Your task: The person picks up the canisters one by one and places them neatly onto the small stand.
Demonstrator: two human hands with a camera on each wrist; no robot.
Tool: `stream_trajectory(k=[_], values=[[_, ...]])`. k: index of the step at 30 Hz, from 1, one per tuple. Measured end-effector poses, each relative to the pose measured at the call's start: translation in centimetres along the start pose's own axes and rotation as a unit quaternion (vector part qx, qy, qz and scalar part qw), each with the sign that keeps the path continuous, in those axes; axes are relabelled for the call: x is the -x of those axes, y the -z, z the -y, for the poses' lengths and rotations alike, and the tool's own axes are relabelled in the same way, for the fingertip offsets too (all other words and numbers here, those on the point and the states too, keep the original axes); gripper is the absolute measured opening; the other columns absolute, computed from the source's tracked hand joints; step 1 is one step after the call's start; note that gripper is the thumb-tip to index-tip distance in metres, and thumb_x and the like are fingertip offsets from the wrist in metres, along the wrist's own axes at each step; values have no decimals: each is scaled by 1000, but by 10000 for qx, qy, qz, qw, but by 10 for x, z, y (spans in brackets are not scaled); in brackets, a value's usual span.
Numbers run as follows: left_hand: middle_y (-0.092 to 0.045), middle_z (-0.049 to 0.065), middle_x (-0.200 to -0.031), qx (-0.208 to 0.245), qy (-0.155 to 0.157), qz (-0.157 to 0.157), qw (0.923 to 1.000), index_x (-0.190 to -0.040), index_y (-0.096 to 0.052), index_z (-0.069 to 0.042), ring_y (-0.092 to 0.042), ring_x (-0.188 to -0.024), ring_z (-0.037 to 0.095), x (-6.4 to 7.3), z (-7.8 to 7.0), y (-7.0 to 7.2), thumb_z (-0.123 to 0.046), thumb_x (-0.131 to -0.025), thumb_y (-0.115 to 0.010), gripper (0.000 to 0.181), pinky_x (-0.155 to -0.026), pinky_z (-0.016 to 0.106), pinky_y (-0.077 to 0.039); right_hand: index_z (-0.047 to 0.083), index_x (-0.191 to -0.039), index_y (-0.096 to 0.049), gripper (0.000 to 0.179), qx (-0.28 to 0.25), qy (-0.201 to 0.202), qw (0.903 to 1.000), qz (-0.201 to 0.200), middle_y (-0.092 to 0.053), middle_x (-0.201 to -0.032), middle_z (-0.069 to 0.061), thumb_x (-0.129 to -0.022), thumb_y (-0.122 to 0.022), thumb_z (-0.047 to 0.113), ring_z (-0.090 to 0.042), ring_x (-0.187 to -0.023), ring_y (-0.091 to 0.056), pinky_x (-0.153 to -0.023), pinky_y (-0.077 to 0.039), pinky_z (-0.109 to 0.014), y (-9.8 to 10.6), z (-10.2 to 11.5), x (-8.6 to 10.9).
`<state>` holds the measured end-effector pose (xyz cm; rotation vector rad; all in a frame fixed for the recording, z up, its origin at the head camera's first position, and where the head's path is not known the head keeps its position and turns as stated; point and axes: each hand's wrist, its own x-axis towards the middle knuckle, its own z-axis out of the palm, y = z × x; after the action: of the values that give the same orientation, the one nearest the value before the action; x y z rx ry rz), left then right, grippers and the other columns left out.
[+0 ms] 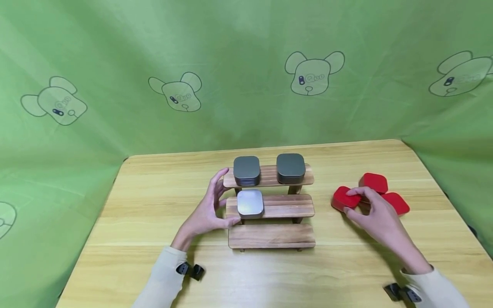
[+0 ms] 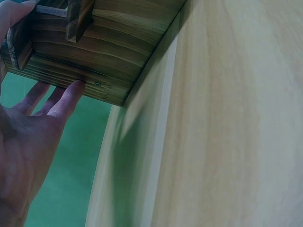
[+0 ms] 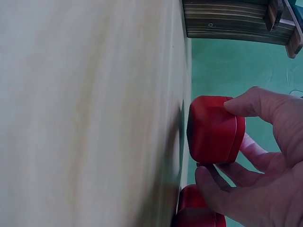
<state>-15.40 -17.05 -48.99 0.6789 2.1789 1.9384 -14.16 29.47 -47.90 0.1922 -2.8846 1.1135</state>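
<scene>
A three-step wooden display stand [image 1: 271,236] stands mid-table. My left hand [image 1: 208,209] holds its left end, thumb at the middle step and fingers by the top step; in the left wrist view the fingertips [image 2: 75,87] touch the wood. Two dark grey tins [image 1: 247,170] sit apart on the top step, and a silver tin [image 1: 250,203] on the left of the middle one. To the right, my right hand [image 1: 379,218] pinches a red tin [image 1: 344,199] between thumb and fingers. The right wrist view shows this red tin [image 3: 213,130] slightly tilted, close to the tabletop.
Two more red tins, one behind [image 1: 374,182] and one partly covered by the right hand [image 1: 396,202], lie on the light wooden table [image 1: 154,192]. A green curtain [image 1: 239,124] with bear-head drawings hangs behind and beside the table. Both wrists wear small black devices.
</scene>
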Motion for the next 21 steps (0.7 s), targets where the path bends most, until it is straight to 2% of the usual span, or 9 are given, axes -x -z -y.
stream_trajectory(k=[3, 7, 13, 17, 18, 21], values=[[-26, 19, -174, 29, -23, 5, 10000, -174, -11, -35, -38, -154, 41, 0, -1, 0, -9, -74, -95, 133, -122, 70, -33, 8, -132, -65, 43, -42, -11, 10000, -43, -65, -134, -23, -94, -83, 10, -44, -116, -60, -91, -48, -40, 2, -1, 2], [-29, 20, -172, 88, -75, 25, 9999, -174, -11, -33, -38, -154, 41, -1, 0, -1, -8, -75, -95, 133, -122, 71, -32, 9, -131, -66, 41, -86, 53, 9999, -79, -67, -130, -23, -94, -83, 8, -41, -111, -65, -84, -45, -16, 3, -1, 4], [-32, 18, -171, 114, -113, 56, 9999, -174, -11, -37, -39, -153, 41, -2, -1, -1, -7, -74, -94, 133, -122, 70, -33, 12, -131, -66, 42, -170, 293, 9994, 4, -68, -132, -23, -93, -85, 9, -40, -112, -66, -85, -43, -14, 3, 0, 8], [-34, 16, -170, 96, -110, 64, 9999, -173, -12, -39, -39, -154, 38, -2, -1, -1, -4, -74, -94, 134, -122, 67, -34, 11, -132, -66, 43, -243, 347, 9991, -93, -65, -136, -21, -93, -85, 9, -39, -114, -66, -88, -39, -7, 4, 0, 11], [-34, 16, -170, 89, -106, 63, 9999, -173, -11, -39, -39, -154, 38, -2, -1, -1, -4, -74, -94, 134, -122, 67, -35, 11, -132, -66, 43, -259, 356, 9989, -133, -65, -137, -20, -93, -86, 9, -37, -114, -65, -90, -38, -4, 4, 0, 12], [-33, 18, -170, 88, -96, 60, 9999, -174, -10, -34, -38, -154, 39, -1, -1, -1, -4, -74, -94, 134, -122, 67, -34, 11, -132, -67, 44, -313, 361, 9986, -236, -65, -137, -16, -93, -87, 8, -18, -113, -65, -92, -38, -1, 5, 0, 14]])
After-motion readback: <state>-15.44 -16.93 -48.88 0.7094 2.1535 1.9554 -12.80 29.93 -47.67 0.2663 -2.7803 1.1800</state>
